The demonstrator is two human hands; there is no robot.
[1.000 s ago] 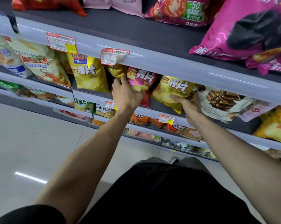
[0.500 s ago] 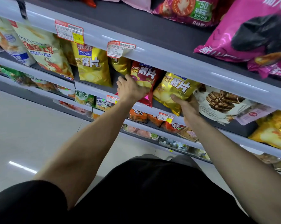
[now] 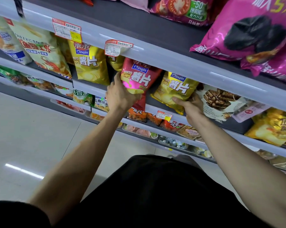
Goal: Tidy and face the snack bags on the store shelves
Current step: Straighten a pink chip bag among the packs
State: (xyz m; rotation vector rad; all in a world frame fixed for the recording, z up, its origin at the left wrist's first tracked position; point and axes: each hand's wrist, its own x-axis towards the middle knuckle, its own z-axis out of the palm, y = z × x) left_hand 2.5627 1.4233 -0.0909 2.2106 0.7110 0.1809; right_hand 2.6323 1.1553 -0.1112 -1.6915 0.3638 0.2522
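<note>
Two hands work at the middle shelf, whose front rail [image 3: 88,89] runs from lower left to right across the head view. The left hand [image 3: 120,96] grips the red potato chips bag [image 3: 139,78] at its lower left corner: the fingers [image 3: 116,80] are curled round the bag's left edge and the palm lies against its front. This bag stands tilted, front facing out, its top under the upper shelf rail [image 3: 171,60] and its bottom corner hanging over the front rail. The right hand [image 3: 191,107] holds the gold potato chips bag [image 3: 175,89] at its lower right edge, thumb pressed on the front; the remaining fingers pass behind the bag and how they lie cannot be told. The gold bag leans just beside the red one, to its right, front facing out. A second gold chips bag [image 3: 91,63] stands upright left of the red bag. A chocolate wafer bag [image 3: 221,101] lies just beside the right hand. A peeling price label [image 3: 118,47] hangs from the upper rail above the red bag. Magenta bags [image 3: 254,30] occupy the top shelf
</note>
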